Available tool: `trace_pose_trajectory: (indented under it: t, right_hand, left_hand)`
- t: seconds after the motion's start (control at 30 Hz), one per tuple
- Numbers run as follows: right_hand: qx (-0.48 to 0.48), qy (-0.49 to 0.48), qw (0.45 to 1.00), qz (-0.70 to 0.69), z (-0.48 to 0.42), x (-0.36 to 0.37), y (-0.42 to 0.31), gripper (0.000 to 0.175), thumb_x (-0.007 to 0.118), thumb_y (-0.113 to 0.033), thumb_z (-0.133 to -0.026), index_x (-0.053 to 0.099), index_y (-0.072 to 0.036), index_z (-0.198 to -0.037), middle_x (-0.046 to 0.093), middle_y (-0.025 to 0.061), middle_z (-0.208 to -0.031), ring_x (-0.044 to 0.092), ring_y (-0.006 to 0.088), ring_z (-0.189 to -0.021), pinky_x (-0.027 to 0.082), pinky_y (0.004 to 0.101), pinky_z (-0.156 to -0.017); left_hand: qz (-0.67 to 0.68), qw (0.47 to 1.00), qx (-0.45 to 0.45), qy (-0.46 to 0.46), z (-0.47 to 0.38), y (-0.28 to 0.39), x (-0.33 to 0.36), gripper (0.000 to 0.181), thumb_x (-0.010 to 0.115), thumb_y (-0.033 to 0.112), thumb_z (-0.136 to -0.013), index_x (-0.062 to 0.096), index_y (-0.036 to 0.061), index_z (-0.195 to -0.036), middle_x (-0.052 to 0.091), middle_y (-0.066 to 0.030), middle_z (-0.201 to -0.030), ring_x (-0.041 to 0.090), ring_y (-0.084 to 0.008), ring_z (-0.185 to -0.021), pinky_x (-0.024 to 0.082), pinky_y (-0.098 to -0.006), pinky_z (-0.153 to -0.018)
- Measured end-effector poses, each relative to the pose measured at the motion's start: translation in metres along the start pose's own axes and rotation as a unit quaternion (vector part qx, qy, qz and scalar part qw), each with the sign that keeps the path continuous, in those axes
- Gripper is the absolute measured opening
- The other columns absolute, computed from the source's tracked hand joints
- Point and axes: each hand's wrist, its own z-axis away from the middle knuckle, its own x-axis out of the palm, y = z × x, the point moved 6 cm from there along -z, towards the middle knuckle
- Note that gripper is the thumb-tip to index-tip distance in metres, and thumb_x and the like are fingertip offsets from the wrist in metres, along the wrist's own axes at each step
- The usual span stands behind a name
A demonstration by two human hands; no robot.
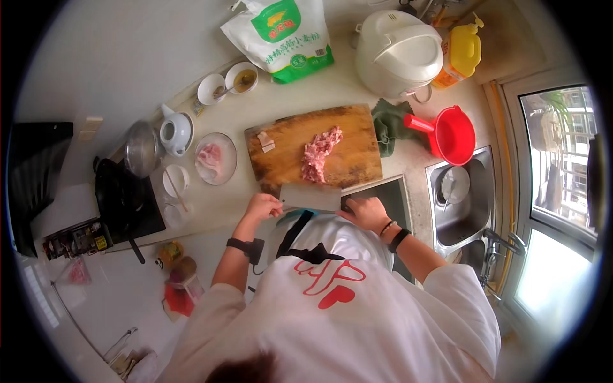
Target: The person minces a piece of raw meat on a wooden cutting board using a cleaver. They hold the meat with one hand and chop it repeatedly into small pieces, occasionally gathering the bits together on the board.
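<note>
In my right hand (366,213) is the dark handle of a cleaver, held at the near edge of the wooden cutting board (278,165). The cleaver's broad steel blade (311,197) points left, flat side up. Curled fingers of my left hand (263,207) are at the blade's far end; whether they grip it or only touch it is unclear. A strip of chopped raw meat (321,155) lies on the right half of the board. Small pale pieces, perhaps skin or fat (266,142), are at the board's upper left.
Left of the board are a plate with raw meat (210,162), a white teapot (175,133) and a wok (119,189). Behind stand two small bowls (211,90), a flour bag (292,43) and a rice cooker (400,55). A red ladle (454,136) sits by the sink (464,215).
</note>
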Motion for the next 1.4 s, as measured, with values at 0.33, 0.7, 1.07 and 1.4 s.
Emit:
trace_pose_trajectory:
  t: [0.33, 0.7, 1.07, 1.4]
  right_hand:
    - [0.081, 0.052, 0.995, 0.005, -0.034, -0.035, 0.028, 0.043, 0.058, -0.051, -0.085, 0.066, -0.009, -0.079, 0.063, 0.0123, -0.064, 0.062, 0.0318, -0.059, 0.051, 0.0398, -0.055]
    - [0.349, -0.091, 0.787, -0.5, -0.054, -0.053, 0.061, 0.051, 0.057, -0.048, -0.089, 0.062, 0.0, -0.071, 0.052, 0.0053, -0.052, 0.046, 0.0139, -0.038, 0.039, 0.0303, -0.038]
    - [0.355, -0.061, 0.702, -0.615, -0.063, -0.063, 0.053, 0.057, 0.046, -0.058, -0.091, 0.051, -0.007, -0.065, 0.037, -0.0018, -0.046, 0.03, 0.0082, -0.034, 0.026, 0.0256, -0.033]
    - [0.355, 0.03, 0.898, -0.258, -0.056, -0.076, 0.041, 0.06, 0.044, -0.052, -0.093, 0.06, 0.002, -0.072, 0.052, 0.0129, -0.052, 0.054, 0.0245, -0.047, 0.046, 0.0386, -0.051]
  left_hand:
    - [0.115, 0.988, 0.079, 0.059, -0.015, 0.066, 0.003, 0.01, 0.064, 0.013, -0.082, 0.064, 0.0031, -0.083, 0.065, -0.006, -0.071, 0.056, -0.0086, -0.055, 0.035, -0.0206, -0.043]
    - [0.153, 0.966, 0.191, 0.088, -0.011, 0.144, 0.021, 0.023, 0.06, 0.027, -0.089, 0.061, 0.0053, -0.083, 0.064, -0.0041, -0.069, 0.05, -0.0065, -0.048, 0.03, -0.0209, -0.04]
    - [0.157, 0.971, 0.149, 0.102, 0.003, 0.12, 0.002, 0.021, 0.058, 0.026, -0.089, 0.061, 0.0055, -0.084, 0.064, -0.0038, -0.068, 0.046, -0.0057, -0.046, 0.029, -0.0198, -0.039]
    - [-0.06, 0.935, 0.298, 0.184, 0.017, 0.113, -0.018, 0.022, 0.056, 0.02, -0.09, 0.065, 0.0005, -0.096, 0.069, -0.0085, -0.09, 0.063, -0.0156, -0.078, 0.048, -0.0268, -0.07]
